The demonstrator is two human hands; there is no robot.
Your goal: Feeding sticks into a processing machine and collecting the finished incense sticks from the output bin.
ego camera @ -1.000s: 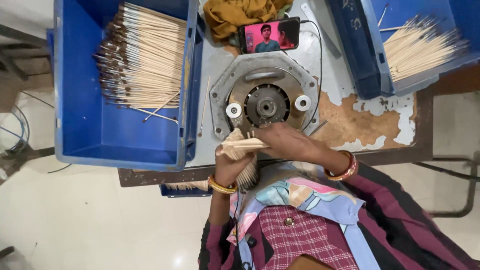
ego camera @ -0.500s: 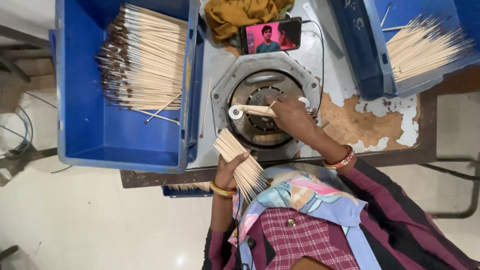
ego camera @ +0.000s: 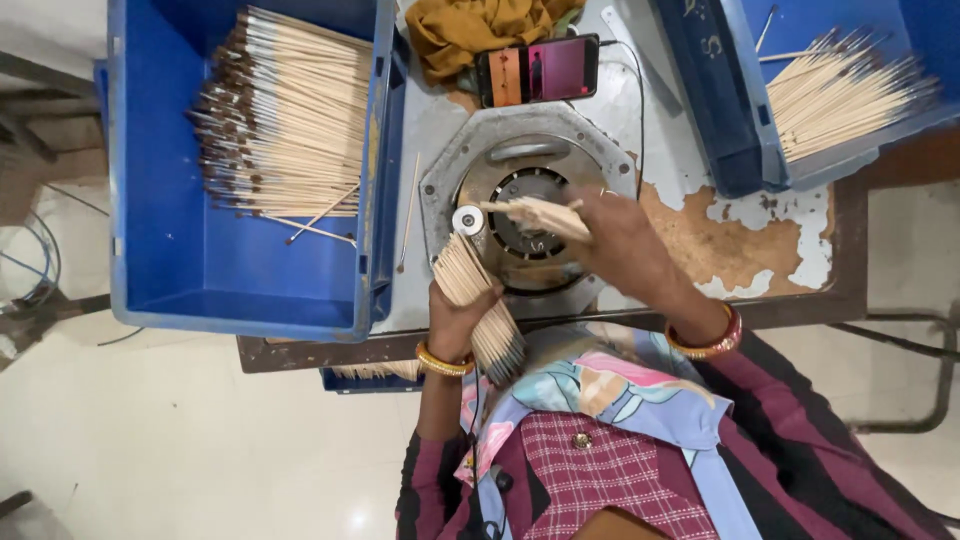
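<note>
Our left hand (ego camera: 458,318) grips a fanned stick bundle (ego camera: 478,300) at the table's near edge; right hand (ego camera: 622,238) pinches a few sticks (ego camera: 532,214) over the round machine (ego camera: 527,205); loosened grip could spill them.

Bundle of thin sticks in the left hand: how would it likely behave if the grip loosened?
The bundle of thin sticks already fans out above the left hand, so it would probably splay and scatter. Each stick looks slender and light, likely springy and easily snapped. Being round, loose ones may roll.
</note>
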